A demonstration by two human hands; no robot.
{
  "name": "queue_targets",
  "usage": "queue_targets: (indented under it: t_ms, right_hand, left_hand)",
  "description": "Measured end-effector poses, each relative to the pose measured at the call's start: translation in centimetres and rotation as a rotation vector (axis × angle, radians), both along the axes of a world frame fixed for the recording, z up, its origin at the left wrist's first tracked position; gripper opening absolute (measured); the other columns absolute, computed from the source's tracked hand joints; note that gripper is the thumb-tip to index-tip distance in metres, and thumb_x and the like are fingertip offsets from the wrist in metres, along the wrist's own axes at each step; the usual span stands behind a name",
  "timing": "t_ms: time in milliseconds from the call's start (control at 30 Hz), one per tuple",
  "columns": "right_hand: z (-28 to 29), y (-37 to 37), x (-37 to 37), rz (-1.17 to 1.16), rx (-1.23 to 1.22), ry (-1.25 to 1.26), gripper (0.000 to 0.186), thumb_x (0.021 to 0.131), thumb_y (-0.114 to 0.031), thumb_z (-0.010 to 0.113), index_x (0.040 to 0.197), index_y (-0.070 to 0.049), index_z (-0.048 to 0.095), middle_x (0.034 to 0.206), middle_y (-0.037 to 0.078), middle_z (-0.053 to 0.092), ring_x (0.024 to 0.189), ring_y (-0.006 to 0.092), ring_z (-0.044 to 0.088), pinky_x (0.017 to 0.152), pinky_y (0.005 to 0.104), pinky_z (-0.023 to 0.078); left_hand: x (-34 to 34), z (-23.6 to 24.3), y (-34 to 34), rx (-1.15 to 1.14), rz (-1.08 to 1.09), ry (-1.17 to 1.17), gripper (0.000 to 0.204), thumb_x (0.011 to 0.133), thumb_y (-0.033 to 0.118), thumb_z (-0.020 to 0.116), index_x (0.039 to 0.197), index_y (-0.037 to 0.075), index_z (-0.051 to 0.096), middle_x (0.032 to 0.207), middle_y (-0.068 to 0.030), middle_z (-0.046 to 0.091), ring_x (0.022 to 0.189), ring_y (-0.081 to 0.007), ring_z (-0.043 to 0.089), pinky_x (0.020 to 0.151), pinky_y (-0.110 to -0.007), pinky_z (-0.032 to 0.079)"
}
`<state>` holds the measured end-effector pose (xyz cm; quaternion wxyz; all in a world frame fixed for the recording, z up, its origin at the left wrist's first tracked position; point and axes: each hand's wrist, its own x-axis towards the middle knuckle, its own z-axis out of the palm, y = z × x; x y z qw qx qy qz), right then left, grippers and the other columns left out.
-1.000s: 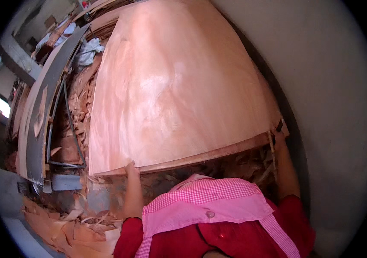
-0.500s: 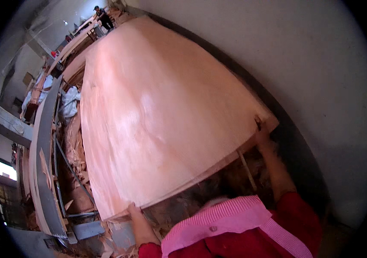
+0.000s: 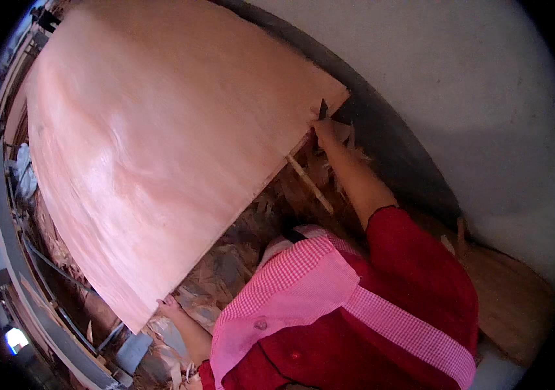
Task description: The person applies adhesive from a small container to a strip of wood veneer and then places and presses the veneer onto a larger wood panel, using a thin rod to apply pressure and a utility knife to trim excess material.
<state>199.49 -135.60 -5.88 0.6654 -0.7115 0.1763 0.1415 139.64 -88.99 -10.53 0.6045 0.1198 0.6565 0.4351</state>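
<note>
A wide, pinkish wood veneer sheet (image 3: 154,136), its surface wavy, lies on top of a stack and stretches away from me. My left hand (image 3: 172,305) is closed on its near edge, close to the left corner. Near the right corner, my right hand (image 3: 320,130) is closed around a dark, pointed, blade-like tool (image 3: 323,109) that sticks up past the fingers. That hand is also at the sheet's edge; whether it pinches the wood too is hidden. Below the edge, a thin wooden stick (image 3: 310,183) juts out toward me.
Torn veneer scraps (image 3: 225,260) cover the floor between me and the stack. A pale wall (image 3: 472,130) with a dark lower band runs along the right. At left stand a long grey rail (image 3: 24,279) and a crumpled white bag (image 3: 25,172). A person (image 3: 47,21) is far off.
My view has turned, so the sheet now sits further up and left. Both hands stay at its near edge. The dark tool in my right hand now shows more plainly.
</note>
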Motion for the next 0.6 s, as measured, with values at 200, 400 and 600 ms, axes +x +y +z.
queue_targets:
  t_ms: [200, 400, 600]
  right_hand:
    - [0.3, 0.7, -0.8, -0.079, -0.067, 0.090, 0.039, 0.078, 0.005, 0.049, 0.117, -0.004, 0.048, 0.115, 0.008, 0.053, 0.078, 0.0231, 0.054, 0.065, 0.0323, 0.043]
    - [-2.9, 0.3, 0.4, -0.092, -0.156, 0.038, 0.035, 0.080, -0.009, 0.051, 0.114, -0.001, 0.049, 0.110, 0.013, 0.054, 0.084, 0.0263, 0.054, 0.070, 0.0351, 0.043]
    - [-1.8, -1.3, -0.5, 0.017, -0.402, 0.039, 0.038, 0.082, -0.023, 0.053, 0.111, 0.001, 0.050, 0.105, 0.017, 0.054, 0.089, 0.0295, 0.054, 0.075, 0.0378, 0.044]
  left_hand:
    - [-2.0, -0.7, 0.4, -0.032, -0.159, 0.186, 0.029, 0.084, 0.033, 0.056, 0.079, 0.006, 0.047, 0.064, -0.0029, 0.048, 0.062, -0.0154, 0.049, 0.053, -0.021, 0.045]
    - [-3.4, -3.5, 1.4, -0.080, -0.270, 0.177, 0.042, 0.085, 0.036, 0.047, 0.108, 0.001, 0.048, 0.101, -0.0113, 0.054, 0.086, -0.0228, 0.054, 0.076, -0.038, 0.046]
    - [3.7, 4.2, -4.6, 0.047, 0.064, 0.641, 0.026, 0.079, 0.018, 0.062, 0.089, -0.004, 0.055, 0.075, -0.0116, 0.056, 0.066, -0.0253, 0.054, 0.055, -0.033, 0.045]
